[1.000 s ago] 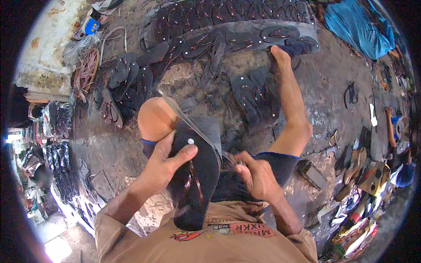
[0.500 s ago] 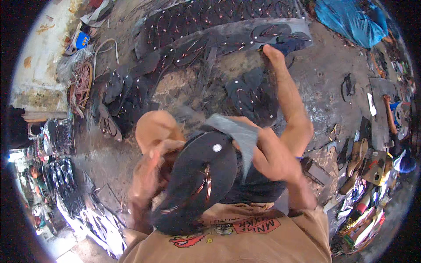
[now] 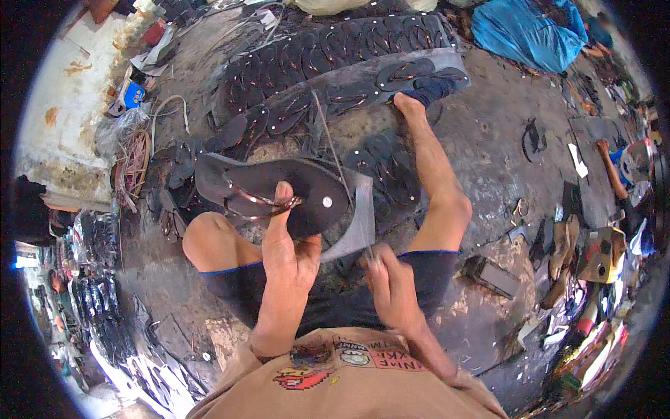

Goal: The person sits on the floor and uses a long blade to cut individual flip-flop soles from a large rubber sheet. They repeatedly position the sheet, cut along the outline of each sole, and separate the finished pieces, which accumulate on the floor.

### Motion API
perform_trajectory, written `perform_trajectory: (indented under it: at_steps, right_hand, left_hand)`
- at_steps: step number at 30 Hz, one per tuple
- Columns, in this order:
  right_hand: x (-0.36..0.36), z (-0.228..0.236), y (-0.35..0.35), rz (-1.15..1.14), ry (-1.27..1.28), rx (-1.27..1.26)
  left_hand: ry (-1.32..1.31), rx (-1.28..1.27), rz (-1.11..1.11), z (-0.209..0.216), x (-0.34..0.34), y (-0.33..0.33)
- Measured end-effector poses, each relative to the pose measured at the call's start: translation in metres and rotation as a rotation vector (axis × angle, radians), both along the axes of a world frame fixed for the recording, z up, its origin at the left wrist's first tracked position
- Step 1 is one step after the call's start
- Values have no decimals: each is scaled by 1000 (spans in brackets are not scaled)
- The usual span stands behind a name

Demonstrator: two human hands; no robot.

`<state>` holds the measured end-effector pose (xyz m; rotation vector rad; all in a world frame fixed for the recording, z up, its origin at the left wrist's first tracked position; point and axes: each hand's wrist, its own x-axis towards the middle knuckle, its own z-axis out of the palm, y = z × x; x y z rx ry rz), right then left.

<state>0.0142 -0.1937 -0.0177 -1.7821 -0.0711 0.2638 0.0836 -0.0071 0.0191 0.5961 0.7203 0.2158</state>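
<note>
Above my lap, my left hand (image 3: pixel 286 258) grips a black flip-flop (image 3: pixel 307 174) with a shiny copper-coloured strap and a round white sticker. Its thumb presses on top beside the strap, the fingers underneath. A grey sole sheet (image 3: pixel 359 223) sticks out past the flip-flop's right end and near edge. My right hand (image 3: pixel 389 283) is closed just below the sheet's near right corner, slightly blurred. Something thin shows at its fingertips, too small to name. One narrow dark strip (image 3: pixel 328 133) slants up and left across the flip-flop's far side.
Beyond my knees lie rows of finished-looking flip-flops (image 3: pixel 328 49) and a loose pile of dark ones (image 3: pixel 384 164). A blue plastic sheet (image 3: pixel 527 35) lies far right. Nearer on the right are a dark block (image 3: pixel 494 276), scissors (image 3: pixel 520 207) and a cardboard box (image 3: pixel 601 255).
The flip-flop has moved away from my chest and turned, its stickered end now pointing right. My left thumb now lies on top. My right hand has come down and nearer, off the grey sheet.
</note>
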Motion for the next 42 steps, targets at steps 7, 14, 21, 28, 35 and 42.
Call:
perform_trajectory:
  at_steps: [7,14,21,28,35,42]
  right_hand:
    - [-99,-7,-58,84,179,-283]
    - [-1,-4,-39,279,25,-336]
    - [42,-9,0,378,-58,-157]
    - [79,-65,-20,-463,76,118]
    - [61,-23,-110,-1057,141,237]
    - [21,-64,-90,-823,234,377]
  left_hand:
    - [-51,-51,-97,-14,-44,8]
    - [157,373,-289,-19,-75,10]
    - [18,290,-316,-28,-84,20]
    - [-93,303,-147,-20,-53,71]
    - [295,496,-317,-197,53,4]
    - [945,1066,-703,-278,68,-200]
